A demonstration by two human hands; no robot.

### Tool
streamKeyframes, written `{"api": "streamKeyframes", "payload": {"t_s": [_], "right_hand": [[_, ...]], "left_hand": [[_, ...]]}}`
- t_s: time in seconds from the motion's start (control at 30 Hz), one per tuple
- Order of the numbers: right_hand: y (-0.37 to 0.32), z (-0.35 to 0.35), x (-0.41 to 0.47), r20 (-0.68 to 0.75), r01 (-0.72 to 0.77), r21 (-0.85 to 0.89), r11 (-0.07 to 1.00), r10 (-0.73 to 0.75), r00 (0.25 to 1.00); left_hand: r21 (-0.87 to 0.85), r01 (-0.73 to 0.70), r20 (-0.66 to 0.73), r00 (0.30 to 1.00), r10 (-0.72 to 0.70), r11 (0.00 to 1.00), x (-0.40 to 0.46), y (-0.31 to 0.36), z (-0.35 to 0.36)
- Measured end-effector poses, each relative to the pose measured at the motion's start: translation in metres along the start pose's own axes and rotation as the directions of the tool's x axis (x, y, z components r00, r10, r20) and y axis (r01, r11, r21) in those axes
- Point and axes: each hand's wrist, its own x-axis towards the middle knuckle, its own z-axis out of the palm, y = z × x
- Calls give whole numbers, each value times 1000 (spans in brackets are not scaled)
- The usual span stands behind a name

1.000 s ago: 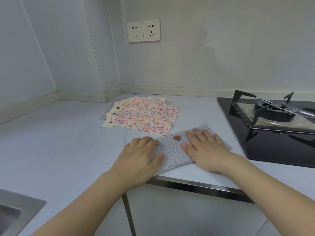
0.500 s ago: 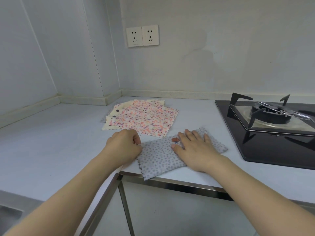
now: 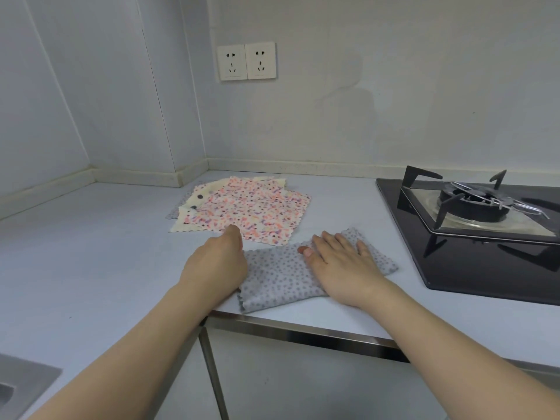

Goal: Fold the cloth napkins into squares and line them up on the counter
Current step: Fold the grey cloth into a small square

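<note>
a home kitchen: gas hob [image 3: 472, 207] set in a counter [image 3: 91, 253], sink [image 3: 18, 386] corner, wall sockets [image 3: 246, 61]

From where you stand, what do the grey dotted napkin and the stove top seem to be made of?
The grey dotted napkin looks like soft, matte woven cloth: it creases and has zigzag-cut edges. The stove top looks like glossy black glass, since it mirrors the pan supports, though polished enamel is possible.

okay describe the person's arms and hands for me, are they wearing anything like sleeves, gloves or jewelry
Both forearms are bare all the way to the bottom edge of the picture: no sleeves or cuffs show. The left hand and right hand wear no gloves, and no rings, bracelets or watch can be seen on the fingers or wrists. The fingernails look short and unpainted.
</note>
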Motion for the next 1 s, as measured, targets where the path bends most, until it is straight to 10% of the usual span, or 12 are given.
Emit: {"api": "streamKeyframes", "payload": {"t_s": [0.2,0.3,0.5,0.7,0.87,1.0], "right_hand": [[-1,-4,3,41,-15,-10,1000,15,999],[2,-11,3,-6,-14,-57,998,13,1000],[25,-5,3,44,-34,-115,993,39,998],[40,-16,20,99,30,-171,985,-13,995],[3,-24,-23,-333,199,-207,958,-260,906],[-28,-2,-83,-352,509,34,860,-467,811]], "left_hand": [[310,-107,-170,971,166,945,-5,6,-1],[101,-344,-276,892,358,934,-7,21,4],[56,-318,427,865,265,947,-27,37,16],[27,-204,471,866,168,979,-22,19,2],[-97,-123,475,866,155,988,-26,7,-20],[-31,-169,498,852,162,985,-45,8,-35]]}}
